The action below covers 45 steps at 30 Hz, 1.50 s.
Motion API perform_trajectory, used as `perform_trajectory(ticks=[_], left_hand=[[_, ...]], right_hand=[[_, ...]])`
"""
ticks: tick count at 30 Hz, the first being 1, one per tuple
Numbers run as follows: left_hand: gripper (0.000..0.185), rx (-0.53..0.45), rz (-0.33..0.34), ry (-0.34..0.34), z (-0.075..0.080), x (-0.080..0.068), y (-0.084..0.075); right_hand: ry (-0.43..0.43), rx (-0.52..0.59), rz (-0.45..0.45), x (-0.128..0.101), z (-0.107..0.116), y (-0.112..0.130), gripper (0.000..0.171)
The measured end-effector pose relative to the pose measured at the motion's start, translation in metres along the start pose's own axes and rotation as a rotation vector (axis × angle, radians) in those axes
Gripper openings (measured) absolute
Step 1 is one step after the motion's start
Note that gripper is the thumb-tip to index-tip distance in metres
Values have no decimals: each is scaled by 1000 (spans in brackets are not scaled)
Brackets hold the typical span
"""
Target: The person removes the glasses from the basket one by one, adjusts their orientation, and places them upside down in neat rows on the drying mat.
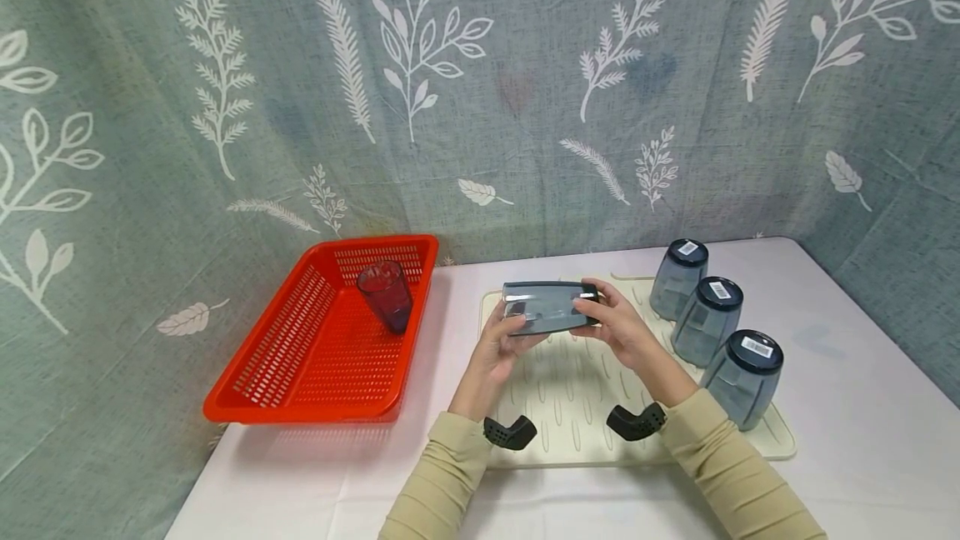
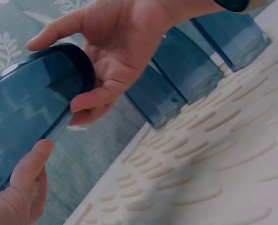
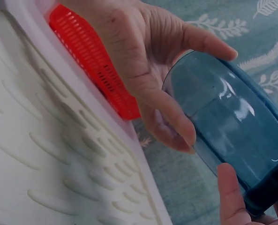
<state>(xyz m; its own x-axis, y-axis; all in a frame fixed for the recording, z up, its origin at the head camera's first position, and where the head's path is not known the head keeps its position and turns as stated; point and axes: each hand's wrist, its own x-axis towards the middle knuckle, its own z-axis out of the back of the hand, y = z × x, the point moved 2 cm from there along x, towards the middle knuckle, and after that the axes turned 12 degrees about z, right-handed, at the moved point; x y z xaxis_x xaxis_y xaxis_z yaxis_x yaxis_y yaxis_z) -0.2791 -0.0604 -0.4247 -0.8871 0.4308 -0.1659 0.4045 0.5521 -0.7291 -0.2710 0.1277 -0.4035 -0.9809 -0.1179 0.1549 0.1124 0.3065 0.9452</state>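
A blue-grey clear drinking glass [image 1: 551, 307] lies sideways in the air above the cream drying mat [image 1: 570, 407], its mouth to the left and its thick dark base to the right. My left hand [image 1: 501, 344] grips it near the rim, thumb on the near side. At the base end, my right hand [image 1: 618, 319] holds it between thumb and fingers. Both wrist views show the glass [image 2: 31, 108] with fingers of each hand around its two ends. Three like glasses [image 1: 744, 373] stand upside down along the mat's right side, with labels on their bases.
To the left on the white table [image 1: 442, 473] sits a red plastic basket [image 1: 330, 415]. One glass [image 1: 386, 294] leans inside it, in the far right corner. A leaf-patterned grey-green curtain [image 1: 525, 148] hangs behind the table and at both sides.
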Motion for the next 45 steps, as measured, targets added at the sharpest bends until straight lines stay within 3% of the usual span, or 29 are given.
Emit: perform_trajectory(ticks=[12, 16, 28, 38, 45], left_hand=[[68, -174, 7, 95, -6, 2, 3], [77, -209, 15, 119, -10, 1, 3], [78, -187, 9, 231, -17, -2, 5], [100, -133, 57, 140, -13, -1, 8], [102, 1, 90, 95, -11, -5, 2]], right_hand=[[41, -108, -3, 3, 1, 21, 65], [54, -154, 7, 4, 2, 27, 64], [72, -197, 1, 2, 4, 37, 64], [94, -289, 3, 3, 4, 46, 67], [122, -339, -14, 5, 4, 59, 69]])
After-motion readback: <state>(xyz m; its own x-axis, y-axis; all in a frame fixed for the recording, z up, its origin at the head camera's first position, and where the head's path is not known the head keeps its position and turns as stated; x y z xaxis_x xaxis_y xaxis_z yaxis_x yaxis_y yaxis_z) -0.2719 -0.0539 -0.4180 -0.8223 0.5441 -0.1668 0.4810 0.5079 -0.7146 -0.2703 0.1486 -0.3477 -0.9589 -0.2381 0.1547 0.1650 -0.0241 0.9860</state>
